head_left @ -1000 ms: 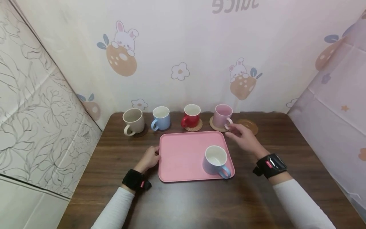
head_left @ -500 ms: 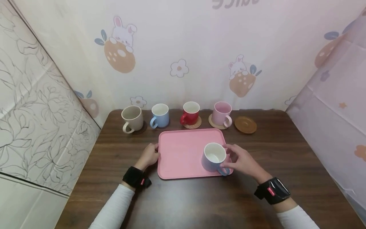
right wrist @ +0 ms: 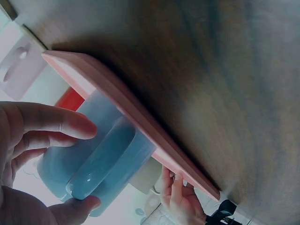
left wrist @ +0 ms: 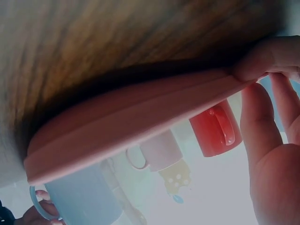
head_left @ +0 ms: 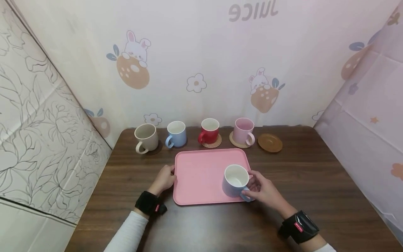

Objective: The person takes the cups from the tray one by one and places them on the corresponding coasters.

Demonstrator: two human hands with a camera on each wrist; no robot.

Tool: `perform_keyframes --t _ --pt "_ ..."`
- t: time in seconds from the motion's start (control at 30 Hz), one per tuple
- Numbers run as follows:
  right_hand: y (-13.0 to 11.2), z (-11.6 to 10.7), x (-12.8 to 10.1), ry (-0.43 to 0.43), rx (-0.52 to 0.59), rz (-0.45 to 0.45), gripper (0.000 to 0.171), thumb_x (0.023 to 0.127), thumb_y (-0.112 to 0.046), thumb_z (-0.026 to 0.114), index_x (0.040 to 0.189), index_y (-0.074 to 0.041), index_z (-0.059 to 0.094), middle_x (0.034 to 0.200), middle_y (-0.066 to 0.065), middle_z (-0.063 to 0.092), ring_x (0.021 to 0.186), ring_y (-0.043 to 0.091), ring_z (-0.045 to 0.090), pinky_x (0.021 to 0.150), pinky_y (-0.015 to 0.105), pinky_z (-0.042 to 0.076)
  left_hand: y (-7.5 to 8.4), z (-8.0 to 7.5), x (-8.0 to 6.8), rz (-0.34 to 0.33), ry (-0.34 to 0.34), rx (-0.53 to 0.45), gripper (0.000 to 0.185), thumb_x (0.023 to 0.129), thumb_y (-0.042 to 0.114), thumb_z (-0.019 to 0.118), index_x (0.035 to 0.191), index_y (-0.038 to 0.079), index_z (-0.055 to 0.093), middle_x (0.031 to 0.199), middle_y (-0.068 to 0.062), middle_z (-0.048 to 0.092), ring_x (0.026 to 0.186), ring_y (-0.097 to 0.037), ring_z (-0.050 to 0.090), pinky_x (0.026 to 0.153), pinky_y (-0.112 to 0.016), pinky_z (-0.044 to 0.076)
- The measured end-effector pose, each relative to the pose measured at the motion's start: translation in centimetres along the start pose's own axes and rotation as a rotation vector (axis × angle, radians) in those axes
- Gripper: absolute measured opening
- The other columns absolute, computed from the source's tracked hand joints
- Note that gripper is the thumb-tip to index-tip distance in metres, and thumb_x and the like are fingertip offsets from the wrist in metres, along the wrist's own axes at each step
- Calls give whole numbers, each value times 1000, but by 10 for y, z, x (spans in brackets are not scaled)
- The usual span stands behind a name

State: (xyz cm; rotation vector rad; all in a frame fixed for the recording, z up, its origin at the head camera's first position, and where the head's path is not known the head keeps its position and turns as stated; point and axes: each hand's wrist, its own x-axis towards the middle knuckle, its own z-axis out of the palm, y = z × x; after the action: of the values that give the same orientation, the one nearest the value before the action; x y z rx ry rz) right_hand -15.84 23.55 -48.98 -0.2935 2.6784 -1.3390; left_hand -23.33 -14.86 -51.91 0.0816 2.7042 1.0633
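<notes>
The worktop [head_left: 315, 182] was dark wood, hemmed in by printed curtains. On its middle lay a pink tray [head_left: 201, 175], and along the far edge stood a row: a beige mug [head_left: 146, 137] at the left, then a blue mug [head_left: 176, 134], a red mug [head_left: 209, 131] on a woven coaster, a pink mug [head_left: 243, 131] on another coaster, and at the right end a bare brown coaster [head_left: 270, 142].

On the near right corner of the tray stood a pale blue mug [head_left: 235, 181], upright, its handle turned toward the near right. The right hand [head_left: 262, 189] was curled around that handle; the right wrist view showed thumb and fingers closing on it [right wrist: 101, 159]. The mug's base seemed to rest on the tray, though this could not be told for sure.

The left hand [head_left: 163, 178] was at the tray's left edge, its fingers curled loosely against the rim; in the left wrist view a fingertip met the rim [left wrist: 243, 70].

Judging from the layout, four mugs already sat in the row and one coaster lay bare, so the pale blue mug looked like the last one to be placed.
</notes>
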Motion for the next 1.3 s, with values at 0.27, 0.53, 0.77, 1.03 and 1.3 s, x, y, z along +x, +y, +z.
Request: perform_keyframes --t 0.27,0.53,0.77,1.03,1.3 --pt "1 5 -4 -15 21 68 31 81 -27 79 96 -5 63 85 5 65 74 12 60 64 24 52 -1 2 -4 17 35 30 27 82 -3 60 107 1 67 95 -14 56 84 -22 52 70 -31 45" --pt "-3 6 -9 -118 165 134 31 88 -29 72 97 1 71 83 11 67 68 15 64 61 28 57 1 1 -6 -51 13 10 50 85 -1 58 135 -1 55 111 -18 55 89 -25 55 72 -33 48" --pt "-7 8 -14 -69 177 112 27 90 -21 70 95 6 71 81 15 70 67 10 65 61 30 58 0 1 -9 -37 17 22 51 85 0 58 136 -4 53 112 -19 56 92 -25 54 78 -37 49" --pt "-11 8 -18 26 139 118 22 89 -19 71 93 3 73 79 13 71 64 10 64 59 29 57 0 1 -9 -41 11 1 52 86 0 59 137 -3 52 113 -19 55 90 -25 54 75 -35 49" --pt "-12 6 -18 55 103 81 18 88 -16 72 92 1 74 79 11 70 63 7 61 57 29 56 -2 1 -9 -73 -6 -41 54 87 0 58 140 -2 49 118 -19 54 90 -23 56 72 -31 51"
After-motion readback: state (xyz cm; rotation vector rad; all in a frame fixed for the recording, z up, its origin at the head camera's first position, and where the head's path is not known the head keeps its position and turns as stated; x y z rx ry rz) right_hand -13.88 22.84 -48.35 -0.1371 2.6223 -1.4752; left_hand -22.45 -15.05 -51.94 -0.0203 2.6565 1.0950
